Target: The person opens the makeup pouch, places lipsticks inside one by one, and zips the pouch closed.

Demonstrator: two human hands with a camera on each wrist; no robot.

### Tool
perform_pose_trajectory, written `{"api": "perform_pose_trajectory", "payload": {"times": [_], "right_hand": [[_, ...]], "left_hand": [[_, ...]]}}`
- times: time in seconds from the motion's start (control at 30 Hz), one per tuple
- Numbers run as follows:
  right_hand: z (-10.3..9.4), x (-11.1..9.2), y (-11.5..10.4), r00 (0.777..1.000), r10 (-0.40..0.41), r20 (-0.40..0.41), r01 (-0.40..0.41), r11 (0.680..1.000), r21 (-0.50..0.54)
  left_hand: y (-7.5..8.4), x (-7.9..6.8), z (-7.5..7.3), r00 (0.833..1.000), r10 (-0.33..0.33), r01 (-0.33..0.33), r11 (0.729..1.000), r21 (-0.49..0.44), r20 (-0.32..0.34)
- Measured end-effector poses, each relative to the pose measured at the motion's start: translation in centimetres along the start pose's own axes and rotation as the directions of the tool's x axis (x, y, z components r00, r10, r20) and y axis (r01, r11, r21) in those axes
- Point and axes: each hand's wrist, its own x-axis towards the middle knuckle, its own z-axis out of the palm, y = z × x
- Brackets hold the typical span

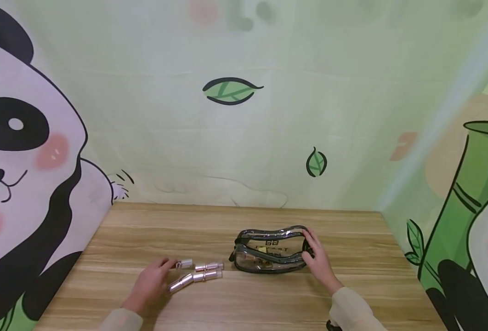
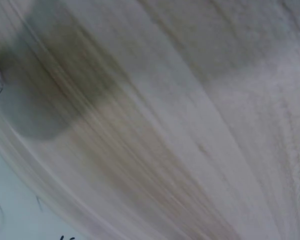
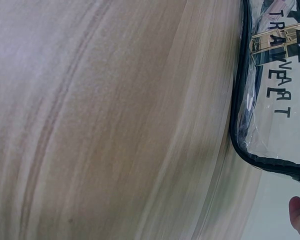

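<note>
A clear toiletry pouch (image 1: 252,263) with black trim and dark lettering lies with its mouth spread wide. My right hand (image 1: 319,262) grips its right end, thumb on the near rim and fingers at the far one. To the left, my left hand (image 1: 152,279) pinches the left end of a shiny lipstick tube (image 1: 184,263). Beside it on the table are several similar pinkish-silver lipstick tubes (image 1: 205,275). In the right wrist view, the pouch's black edge (image 3: 235,120) and one of my fingertips (image 3: 297,209) show at the right. The left wrist view shows no fingers.
The wooden table (image 1: 165,230) reaches back to a pale green cloth backdrop (image 1: 165,115) printed with pandas, leaves and bamboo. Through the pouch's side, a small gold-coloured object (image 3: 275,42) shows in the right wrist view.
</note>
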Motion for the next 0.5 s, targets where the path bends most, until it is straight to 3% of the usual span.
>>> {"api": "perform_pose_trajectory", "payload": {"times": [0.17,0.5], "right_hand": [[0.0,0.0,0.0,1.000,-0.006,-0.001,0.006,1.000,-0.009],[0.1,0.0,0.1,1.000,-0.010,-0.009,0.010,1.000,0.006]], "left_hand": [[0.1,0.4,-0.2,1.000,-0.004,0.004,1.000,-0.014,0.001],[0.6,1.2,-0.4,0.995,0.066,-0.065,0.998,0.013,-0.075]]}}
